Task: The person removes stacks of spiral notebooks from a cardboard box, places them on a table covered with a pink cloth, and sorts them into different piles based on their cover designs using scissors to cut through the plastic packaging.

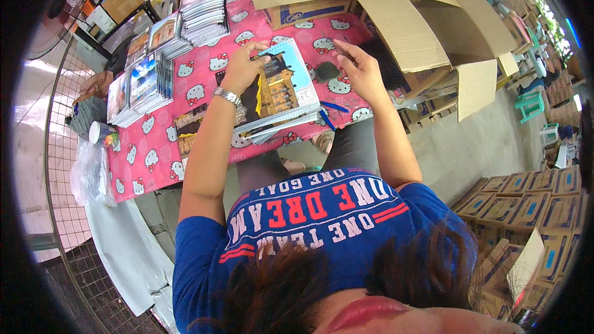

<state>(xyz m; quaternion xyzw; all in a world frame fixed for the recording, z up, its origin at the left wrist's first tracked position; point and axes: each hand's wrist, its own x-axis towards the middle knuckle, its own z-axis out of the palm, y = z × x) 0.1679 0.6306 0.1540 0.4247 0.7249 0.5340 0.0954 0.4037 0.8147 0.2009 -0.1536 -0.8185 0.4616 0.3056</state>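
A stack of spiral-bound notebooks (278,89) lies in front of me at the table's near edge. Its top cover shows a lit building under a blue sky. My left hand (243,68), with a metal watch at the wrist, is curled at the upper left corner of the top notebook, thumb and fingertips close together there. To the right of the stack, my right hand (361,69) hovers above the table, thumb and forefinger apart, nothing visible between them. Beside the stack's right corner lie slim blue pieces (334,107), too small to name. Another dark printed cover (187,125) shows partly behind my left forearm.
A pink patterned cloth (148,161) covers the table. More notebook piles (201,15) stand at the back left. An open cardboard carton (402,25) sits at the right, its flaps reaching over the table. Stacked cartons (526,195) fill the lower right. Another person's hand (96,85) is at the left edge.
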